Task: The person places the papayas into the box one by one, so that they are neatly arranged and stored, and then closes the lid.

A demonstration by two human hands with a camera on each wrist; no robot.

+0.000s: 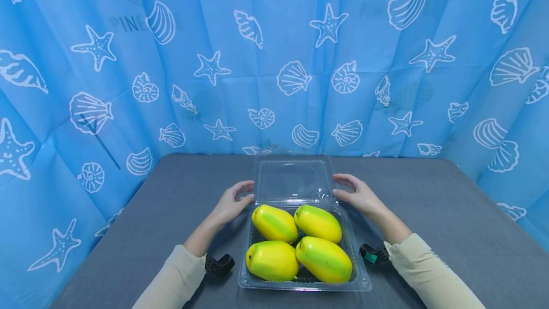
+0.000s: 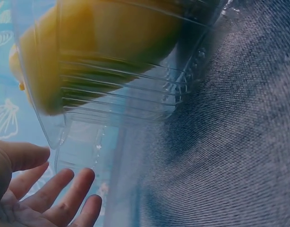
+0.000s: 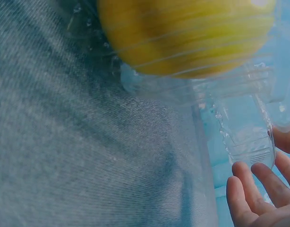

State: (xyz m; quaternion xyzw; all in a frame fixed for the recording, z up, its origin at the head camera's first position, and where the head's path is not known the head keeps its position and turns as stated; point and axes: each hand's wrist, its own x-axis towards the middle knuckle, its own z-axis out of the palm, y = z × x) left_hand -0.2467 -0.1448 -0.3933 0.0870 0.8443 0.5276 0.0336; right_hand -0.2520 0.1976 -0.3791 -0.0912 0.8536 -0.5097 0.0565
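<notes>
A clear plastic clamshell box (image 1: 305, 287) stands on the table with its hinged lid (image 1: 293, 178) raised at the far side. Several smooth yellow-green fruits (image 1: 274, 223), shaped like mangoes or papayas, lie in its base in two rows. My left hand (image 1: 231, 204) is beside the lid's left edge, fingers gently bent and thumb apart from them. On the opposite side my right hand (image 1: 360, 197) has its fingertips right at the lid's right edge. In the right wrist view, fingers (image 3: 265, 182) and thumb are spread near the lid's clear wall.
A grey cloth covers the table (image 1: 184, 185). Black straps (image 1: 219, 265) show near both wrists, the right one (image 1: 373, 254) with a green patch. Behind the table hangs a blue curtain (image 1: 274, 61) printed with white shells and starfish.
</notes>
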